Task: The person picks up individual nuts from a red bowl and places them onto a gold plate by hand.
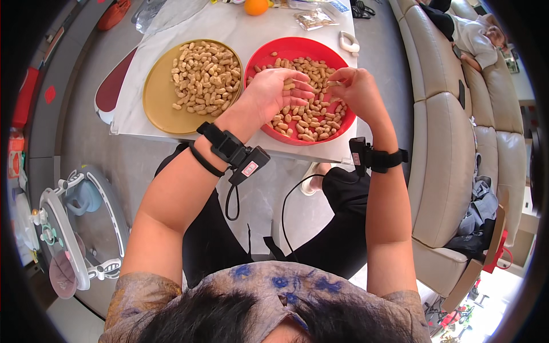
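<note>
My left hand is turned palm up over the red round tray, fingers loosely curled around a few unshelled peanuts. To its right, my right hand hangs over the same tray's edge, thumb and fingertips pinched on what looks like a peanut. More peanuts are spread across the tray floor, partly hidden by both hands. Left of the red tray, a gold round tray carries a heap of unshelled peanuts on its right side.
Both trays stand on a white marble-look table. Behind them are an orange, a clear packet and a white ring-shaped object. A person lies on the beige sofa at right. A baby walker stands at left.
</note>
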The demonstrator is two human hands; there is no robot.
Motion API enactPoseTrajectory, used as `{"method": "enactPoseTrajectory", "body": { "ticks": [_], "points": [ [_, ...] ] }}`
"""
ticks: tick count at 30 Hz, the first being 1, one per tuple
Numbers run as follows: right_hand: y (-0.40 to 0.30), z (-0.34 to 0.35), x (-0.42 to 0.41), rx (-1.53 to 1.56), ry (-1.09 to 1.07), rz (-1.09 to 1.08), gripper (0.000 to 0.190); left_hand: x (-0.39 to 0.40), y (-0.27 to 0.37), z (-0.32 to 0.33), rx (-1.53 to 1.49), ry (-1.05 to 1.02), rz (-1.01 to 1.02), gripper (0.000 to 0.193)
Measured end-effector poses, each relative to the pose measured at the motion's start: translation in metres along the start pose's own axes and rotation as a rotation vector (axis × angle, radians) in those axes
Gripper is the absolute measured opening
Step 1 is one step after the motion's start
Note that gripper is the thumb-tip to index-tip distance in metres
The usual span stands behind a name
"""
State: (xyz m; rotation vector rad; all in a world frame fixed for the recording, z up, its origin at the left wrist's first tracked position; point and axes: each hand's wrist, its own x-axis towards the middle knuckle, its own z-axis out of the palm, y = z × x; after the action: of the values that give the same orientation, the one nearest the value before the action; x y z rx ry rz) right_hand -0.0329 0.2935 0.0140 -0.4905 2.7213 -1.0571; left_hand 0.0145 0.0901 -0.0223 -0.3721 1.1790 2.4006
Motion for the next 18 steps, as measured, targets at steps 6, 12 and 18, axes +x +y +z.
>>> {"method": "enactPoseTrajectory", "body": {
  "ticks": [6, 12, 18],
  "points": [
    [-0.016, 0.001, -0.002, 0.256, -0.005, -0.015, 0.016, 0.008, -0.009, 0.001, -0.073, -0.029, -0.015, 0.032],
    [-0.027, 0.008, -0.004, 0.313, -0.086, -0.119, 0.022, 0.004, -0.013, 0.011, -0.224, -0.068, -0.048, 0.034],
    [-0.036, 0.009, -0.008, 0.383, 0.023, -0.076, 0.016, 0.005, -0.012, 0.011, -0.23, -0.108, -0.026, 0.034]
  ]
}}
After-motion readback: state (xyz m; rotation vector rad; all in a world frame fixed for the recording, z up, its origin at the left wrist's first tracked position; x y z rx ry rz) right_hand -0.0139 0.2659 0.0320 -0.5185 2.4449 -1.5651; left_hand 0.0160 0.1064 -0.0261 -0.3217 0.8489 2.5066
